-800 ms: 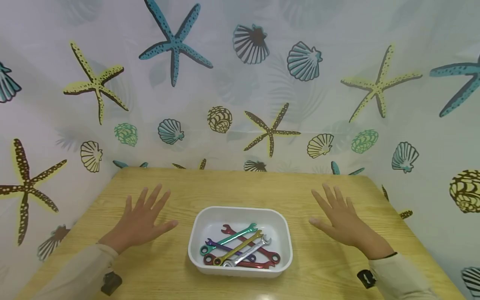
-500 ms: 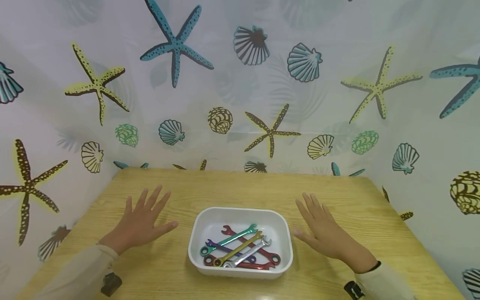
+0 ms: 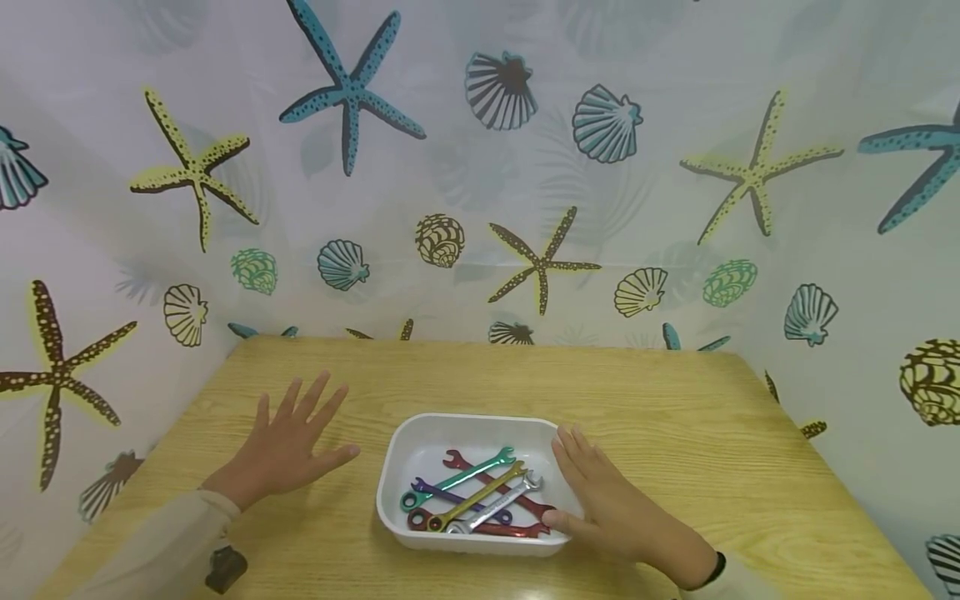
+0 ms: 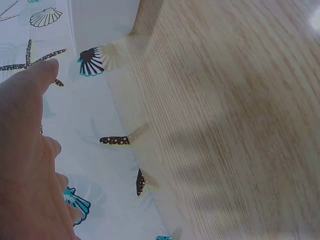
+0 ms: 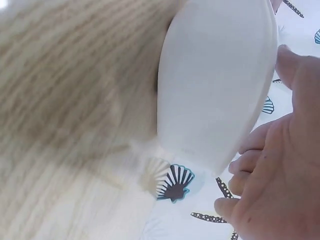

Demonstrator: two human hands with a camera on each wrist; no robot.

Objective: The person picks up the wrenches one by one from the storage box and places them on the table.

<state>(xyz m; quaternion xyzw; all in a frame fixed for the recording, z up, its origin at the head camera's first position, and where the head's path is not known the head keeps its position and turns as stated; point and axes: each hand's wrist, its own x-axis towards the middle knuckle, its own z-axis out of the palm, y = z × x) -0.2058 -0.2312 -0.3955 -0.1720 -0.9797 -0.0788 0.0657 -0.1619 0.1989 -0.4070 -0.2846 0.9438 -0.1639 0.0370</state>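
A white plastic tray (image 3: 431, 542) stands on the wooden table, with several wrenches lying crossed in it. Among them are a green wrench (image 3: 468, 475), a yellow wrench (image 3: 480, 495), a purple wrench (image 3: 453, 497), a silver wrench (image 3: 498, 506) and red wrenches (image 3: 480, 472). My right hand (image 3: 607, 500) is at the tray's right rim, fingers straight, thumb over the near right corner. In the right wrist view its fingertips overlap the rim of the tray (image 5: 215, 85). My left hand (image 3: 281, 446) hovers left of the tray with fingers spread, holding nothing.
The wooden table (image 3: 360, 367) reaches back to a white curtain (image 3: 450, 183) printed with starfish and shells, which also runs along both sides. A dark strap piece (image 3: 225, 569) hangs at my left sleeve (image 3: 157, 537).
My right hand has moved left and nearer, from the table's right side to the tray's right rim. My left hand has barely moved, and the tray and wrenches stay put.
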